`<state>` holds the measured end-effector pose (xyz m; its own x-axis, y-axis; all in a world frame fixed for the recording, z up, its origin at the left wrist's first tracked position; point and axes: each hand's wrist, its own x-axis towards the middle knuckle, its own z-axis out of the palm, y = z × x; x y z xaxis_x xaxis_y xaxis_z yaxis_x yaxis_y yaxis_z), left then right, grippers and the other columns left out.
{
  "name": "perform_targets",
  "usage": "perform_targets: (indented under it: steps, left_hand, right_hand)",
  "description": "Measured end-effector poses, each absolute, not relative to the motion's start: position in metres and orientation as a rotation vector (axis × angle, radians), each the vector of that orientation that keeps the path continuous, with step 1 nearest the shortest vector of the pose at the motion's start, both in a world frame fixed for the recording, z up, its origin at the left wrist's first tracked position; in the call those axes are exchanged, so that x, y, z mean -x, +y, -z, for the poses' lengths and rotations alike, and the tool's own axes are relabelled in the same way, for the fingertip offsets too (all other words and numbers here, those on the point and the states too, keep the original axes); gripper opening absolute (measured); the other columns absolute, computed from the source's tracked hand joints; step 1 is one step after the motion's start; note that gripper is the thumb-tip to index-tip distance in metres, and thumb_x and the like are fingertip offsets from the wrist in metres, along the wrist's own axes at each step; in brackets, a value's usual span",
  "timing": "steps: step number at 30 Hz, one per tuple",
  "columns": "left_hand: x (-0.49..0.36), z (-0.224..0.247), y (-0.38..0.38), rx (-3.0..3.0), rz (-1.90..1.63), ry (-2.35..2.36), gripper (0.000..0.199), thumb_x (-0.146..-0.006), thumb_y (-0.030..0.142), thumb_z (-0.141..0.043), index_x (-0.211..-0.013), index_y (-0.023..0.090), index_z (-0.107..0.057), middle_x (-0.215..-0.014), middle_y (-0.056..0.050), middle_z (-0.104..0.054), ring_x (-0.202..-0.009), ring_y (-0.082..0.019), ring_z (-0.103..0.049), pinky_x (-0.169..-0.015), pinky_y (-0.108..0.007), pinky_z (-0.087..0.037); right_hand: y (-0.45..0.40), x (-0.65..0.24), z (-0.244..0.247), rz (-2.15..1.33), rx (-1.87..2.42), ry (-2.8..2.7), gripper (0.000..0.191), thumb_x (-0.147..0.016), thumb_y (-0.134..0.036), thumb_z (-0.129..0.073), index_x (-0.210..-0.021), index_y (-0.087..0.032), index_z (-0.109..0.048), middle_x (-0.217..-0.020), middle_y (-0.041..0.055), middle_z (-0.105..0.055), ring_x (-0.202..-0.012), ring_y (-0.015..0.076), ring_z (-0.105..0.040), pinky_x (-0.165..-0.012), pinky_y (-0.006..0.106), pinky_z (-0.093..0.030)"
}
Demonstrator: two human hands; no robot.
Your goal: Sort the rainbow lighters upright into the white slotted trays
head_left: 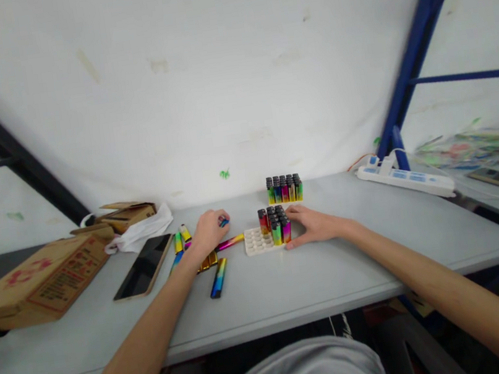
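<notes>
My left hand (208, 230) is closed around a lighter (223, 222), of which only a dark blue end shows past the fingers. Around and under that wrist lie several loose, shiny, multicoloured lighters, among them a blue-and-yellow lighter (219, 278) and a pink-and-yellow lighter (230, 242) that reaches to the tray. The white tray (254, 244) has round holes, bare at its left. Upright lighters with black tops (276, 223) fill its right part. My right hand (306, 226) grips the tray's right side, thumb at the front corner and fingers behind, against the lighters.
A block of upright lighters (284, 189) stands at the back by the wall. To the left are a dark phone-like device (144, 268), a white plastic bag (143, 229) and cardboard boxes (40, 277). A white power strip (405, 181) with cables lies at the right, near a blue metal post (416, 49).
</notes>
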<state>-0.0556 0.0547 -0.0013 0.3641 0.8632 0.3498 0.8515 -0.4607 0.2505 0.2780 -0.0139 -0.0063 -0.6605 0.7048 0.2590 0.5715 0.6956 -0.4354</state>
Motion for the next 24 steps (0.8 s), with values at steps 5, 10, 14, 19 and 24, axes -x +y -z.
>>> perform_targets:
  steps: [5, 10, 14, 19, 24]
  left_hand:
    - [0.045, -0.003, 0.046, -2.221, -1.196, 1.337, 0.045, -0.079, 0.033, -0.066, -0.121, 0.018, -0.071, -0.095, -0.007, -0.068, -0.087, -0.021, -0.066, -0.080, -0.035, -0.059]
    - [0.030, -0.018, 0.022, -1.764, -1.300, 1.093, 0.045, -0.076, 0.046, -0.076, -0.108, 0.015, -0.069, -0.097, -0.007, -0.070, -0.081, -0.020, -0.069, -0.078, -0.035, -0.058]
    - [0.017, -0.027, -0.003, -1.441, -1.134, 0.875, 0.047, -0.083, 0.048, -0.072, -0.120, 0.025, -0.053, -0.087, 0.000, -0.068, -0.058, -0.011, -0.059, -0.052, -0.022, -0.044]
    - [0.004, -0.035, -0.019, -1.239, -0.965, 0.807, 0.034, -0.091, 0.054, -0.053, -0.105, 0.023, -0.054, -0.060, 0.008, -0.043, -0.042, -0.007, -0.031, -0.043, -0.018, -0.024]
    - [0.000, -0.031, -0.019, -1.220, -0.879, 0.844, 0.044, -0.089, 0.058, -0.043, -0.065, 0.021, -0.042, -0.054, 0.008, -0.021, -0.042, -0.007, -0.016, -0.041, -0.020, -0.016]
  right_hand:
    - [-0.014, -0.277, 0.005, -0.455, 1.005, -2.494, 0.070, -0.079, -0.069, -0.076, -0.124, -0.016, -0.067, -0.126, 0.0149, -0.062, -0.115, 0.0334, -0.058, -0.107, 0.052, -0.047]
    - [-0.013, -0.276, 0.007, -0.455, 1.038, -2.484, 0.074, -0.077, -0.069, -0.078, -0.126, -0.015, -0.067, -0.127, 0.0161, -0.062, -0.117, 0.0343, -0.058, -0.107, 0.052, -0.047]
    - [-0.013, -0.276, 0.008, -0.432, 1.037, -2.494, 0.076, -0.078, -0.069, -0.077, -0.127, -0.012, -0.066, -0.129, 0.0172, -0.061, -0.119, 0.0339, -0.058, -0.108, 0.051, -0.047]
    - [-0.014, -0.277, 0.006, -0.434, 1.020, -2.499, 0.075, -0.079, -0.069, -0.076, -0.129, -0.015, -0.065, -0.129, 0.0155, -0.062, -0.119, 0.0332, -0.058, -0.108, 0.051, -0.047]
    - [-0.014, -0.277, 0.006, -0.441, 1.013, -2.490, 0.074, -0.079, -0.067, -0.077, -0.129, -0.014, -0.065, -0.130, 0.0164, -0.061, -0.120, 0.0336, -0.057, -0.109, 0.051, -0.046]
